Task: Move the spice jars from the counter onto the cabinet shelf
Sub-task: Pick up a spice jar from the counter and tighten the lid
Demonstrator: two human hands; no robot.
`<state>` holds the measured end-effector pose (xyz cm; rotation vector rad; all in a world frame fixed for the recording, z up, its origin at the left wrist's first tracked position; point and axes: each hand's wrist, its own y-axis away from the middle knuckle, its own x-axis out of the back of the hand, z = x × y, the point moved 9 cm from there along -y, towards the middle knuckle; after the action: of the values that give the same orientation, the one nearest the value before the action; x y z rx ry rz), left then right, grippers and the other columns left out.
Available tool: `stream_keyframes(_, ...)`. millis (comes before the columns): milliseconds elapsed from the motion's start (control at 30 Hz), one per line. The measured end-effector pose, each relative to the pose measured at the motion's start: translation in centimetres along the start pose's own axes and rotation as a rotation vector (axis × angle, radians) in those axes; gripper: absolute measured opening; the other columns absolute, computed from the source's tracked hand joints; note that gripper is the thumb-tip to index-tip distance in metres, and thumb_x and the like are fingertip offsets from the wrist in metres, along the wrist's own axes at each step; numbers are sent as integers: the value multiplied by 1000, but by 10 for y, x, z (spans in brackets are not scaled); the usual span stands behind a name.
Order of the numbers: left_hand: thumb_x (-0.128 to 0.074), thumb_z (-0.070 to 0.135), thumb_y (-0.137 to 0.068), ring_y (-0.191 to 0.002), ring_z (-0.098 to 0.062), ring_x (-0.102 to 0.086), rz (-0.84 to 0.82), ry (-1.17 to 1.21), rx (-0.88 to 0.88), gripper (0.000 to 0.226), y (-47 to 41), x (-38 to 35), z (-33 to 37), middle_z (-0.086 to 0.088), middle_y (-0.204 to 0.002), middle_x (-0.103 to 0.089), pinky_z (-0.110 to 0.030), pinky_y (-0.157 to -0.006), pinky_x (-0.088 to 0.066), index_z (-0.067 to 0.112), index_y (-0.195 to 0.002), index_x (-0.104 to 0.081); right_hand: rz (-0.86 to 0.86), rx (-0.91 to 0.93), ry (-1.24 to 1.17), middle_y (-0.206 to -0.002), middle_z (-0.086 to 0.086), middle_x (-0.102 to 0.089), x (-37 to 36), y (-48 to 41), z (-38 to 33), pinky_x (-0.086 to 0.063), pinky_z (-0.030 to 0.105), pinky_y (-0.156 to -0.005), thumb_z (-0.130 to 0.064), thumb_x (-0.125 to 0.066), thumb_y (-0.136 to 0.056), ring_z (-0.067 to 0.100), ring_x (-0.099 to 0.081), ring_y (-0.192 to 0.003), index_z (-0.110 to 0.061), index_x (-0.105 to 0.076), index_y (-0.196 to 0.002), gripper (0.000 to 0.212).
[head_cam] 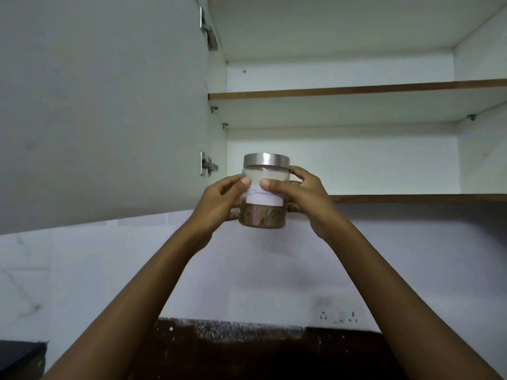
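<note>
A clear spice jar [264,215] with a silver lid and a white label reading "Cinnamon" is held up in the air with both hands. My left hand [219,204] grips its left side, thumb on the front. My right hand [299,198] grips its right side, thumb on the label's top edge. The jar holds brown sticks in its lower half. It hangs just in front of the brown front edge of the lower cabinet shelf [411,198], at the shelf's left end, with its base below the shelf level. No other jars are in view.
The open cabinet door [104,111] stands on the left with two metal hinges. An upper shelf [356,90] sits above. Below are a white tiled wall with a socket [338,316], and the dark speckled counter [247,346].
</note>
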<state>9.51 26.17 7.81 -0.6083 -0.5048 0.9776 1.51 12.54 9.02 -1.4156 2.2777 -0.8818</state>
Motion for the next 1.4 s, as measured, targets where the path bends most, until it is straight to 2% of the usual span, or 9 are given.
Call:
stream_keyframes(200, -52, 36, -95, -99, -20, -65, 78, 32, 68, 36, -77, 14, -19, -6, -123, -61, -28, -78, -55, 17, -126, -51, -33, 21, -5, -105, 4, -67, -12, -82, 7, -51, 26, -64, -24, -79, -71, 16, -66, -89, -21, -53, -120, 55)
stream_keyframes(300, -49, 35, -97, -106, -21, -58, 96, -41, 91, 35, -110, 18, -34, -6, -129, -56, -36, -96, -47, 18, -127, -50, -39, 21, -24, -105, 5, -66, -15, -117, 22, -48, 25, -61, -21, -79, -72, 16, -64, -87, -19, -52, -124, 58)
stream_keyframes(433, -46, 33, -98, -121, -25, -50, 133, -139, 120, 43, -138, 26, -52, -6, -136, -51, -36, -93, -43, 13, -136, -48, -51, 25, -47, -91, -3, -65, -21, -149, 41, -47, 20, -56, -17, -79, -72, 7, -63, -77, -20, -53, -119, 54)
stream_keyframes(567, -43, 36, -98, -124, -30, -50, 128, -128, 137, 45, -158, 32, -68, -9, -136, -53, -41, -101, -43, 11, -134, -49, -85, 29, -60, -93, 1, -65, -35, -179, 60, -48, 17, -53, -16, -79, -72, 8, -63, -77, -16, -54, -122, 55)
stream_keyframes(700, -27, 45, -100, -112, -23, -52, 159, -92, 201, 49, -164, 34, -85, -6, -130, -54, -35, -91, -41, 12, -127, -51, -106, 8, -44, -104, 8, -64, -46, -199, 82, -48, 17, -53, -18, -78, -73, 11, -63, -80, -14, -51, -126, 60)
stream_keyframes(867, -11, 53, -99, -80, -8, -57, 144, 18, 227, 63, -175, 24, -106, 0, -92, -61, -24, -67, -44, 14, -122, -54, -119, -38, -50, -115, 11, -63, -53, -213, 109, -49, 23, -58, -19, -78, -73, 20, -63, -92, -13, -50, -129, 64)
stream_keyframes(1067, -12, 66, -93, -84, -16, -66, 161, -6, 254, 77, -184, 27, -117, -8, -100, -70, -27, -63, -49, 14, -120, -61, -161, -36, -40, -104, 7, -63, -61, -221, 115, -47, 13, -46, -17, -75, -76, 9, -61, -78, -11, -52, -125, 54)
stream_keyframes(1233, -13, 60, -96, -58, -5, -66, 144, 29, 216, 64, -185, 24, -115, 1, -79, -66, -14, -45, -49, 18, -106, -61, -158, -25, -11, -101, 5, -62, -64, -222, 116, -48, 13, -47, -16, -74, -78, 8, -61, -77, -13, -52, -123, 50)
stream_keyframes(1400, -12, 58, -97, -74, -10, -65, 166, 24, 170, 70, -180, 23, -111, -4, -87, -68, -16, -54, -50, 13, -112, -63, -165, -45, 33, -105, 5, -61, -65, -221, 118, -46, 9, -54, -18, -72, -80, 14, -61, -86, -15, -47, -121, 48)
